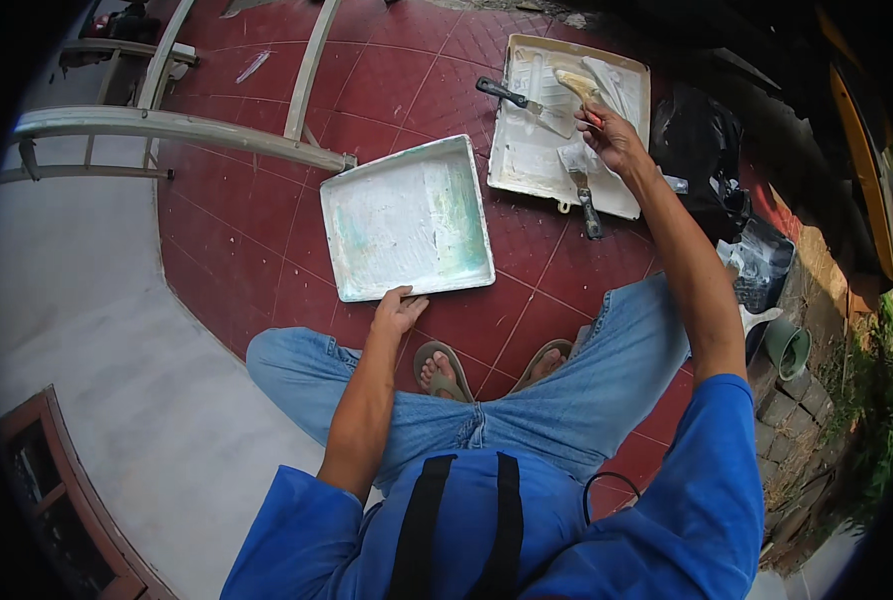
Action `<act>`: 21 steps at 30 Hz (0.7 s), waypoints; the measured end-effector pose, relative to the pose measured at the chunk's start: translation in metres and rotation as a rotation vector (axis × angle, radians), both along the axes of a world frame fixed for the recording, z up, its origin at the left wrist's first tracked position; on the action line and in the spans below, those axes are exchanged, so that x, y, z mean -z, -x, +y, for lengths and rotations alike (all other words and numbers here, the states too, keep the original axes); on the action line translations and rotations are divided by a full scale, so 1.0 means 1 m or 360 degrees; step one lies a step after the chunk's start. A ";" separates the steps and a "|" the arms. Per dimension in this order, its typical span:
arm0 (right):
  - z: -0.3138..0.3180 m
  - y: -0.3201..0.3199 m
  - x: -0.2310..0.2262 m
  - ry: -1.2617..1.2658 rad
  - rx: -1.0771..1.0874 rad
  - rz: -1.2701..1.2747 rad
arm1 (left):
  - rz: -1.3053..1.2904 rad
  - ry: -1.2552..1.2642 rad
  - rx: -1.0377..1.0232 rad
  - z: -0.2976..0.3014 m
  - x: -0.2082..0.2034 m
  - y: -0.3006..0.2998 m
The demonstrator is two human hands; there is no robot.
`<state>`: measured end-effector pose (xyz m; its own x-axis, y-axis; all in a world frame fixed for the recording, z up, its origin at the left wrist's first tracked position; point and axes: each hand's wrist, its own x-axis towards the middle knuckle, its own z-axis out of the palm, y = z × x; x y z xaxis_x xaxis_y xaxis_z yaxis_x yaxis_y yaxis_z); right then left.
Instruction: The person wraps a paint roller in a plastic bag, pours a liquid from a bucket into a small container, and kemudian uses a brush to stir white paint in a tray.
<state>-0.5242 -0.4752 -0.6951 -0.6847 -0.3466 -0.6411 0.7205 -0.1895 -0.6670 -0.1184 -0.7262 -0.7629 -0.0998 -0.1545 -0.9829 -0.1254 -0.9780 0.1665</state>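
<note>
A shallow white paint tray [406, 225], smeared with pale green, lies in front of me, tilted in view. My left hand [399, 312] grips its near rim, with the fingers partly hidden at the edge. Farther right is a second, cream-coloured tray [511, 150] crusted with white paint. Over it, my right hand [616, 140] is closed round the orange handle of a paintbrush [578, 84] with pale yellowish bristles. Two scrapers with dark handles rest on that tray: one scraper [503, 92] at its left edge, another scraper [587, 205] across its near edge.
A metal ladder-like frame [186, 125] reaches in from the left above the red tiled floor [246, 215]. Black plastic bags [694, 150] and a dark container [761, 265] stand at the right, beside a green pot [787, 349]. A white wall [96, 300] bounds the left.
</note>
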 end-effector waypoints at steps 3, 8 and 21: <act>-0.025 0.000 0.027 0.0114 0.0080 -0.0048 | -0.0990 0.0396 0.0039 0.012 -0.027 0.033; -0.053 0.012 0.046 0.0266 0.0377 -0.0086 | -0.0051 0.0934 0.0264 0.046 -0.095 0.060; 0.004 0.007 0.030 -0.2157 -0.0196 0.1474 | 0.0600 0.0759 0.0713 0.071 -0.149 0.083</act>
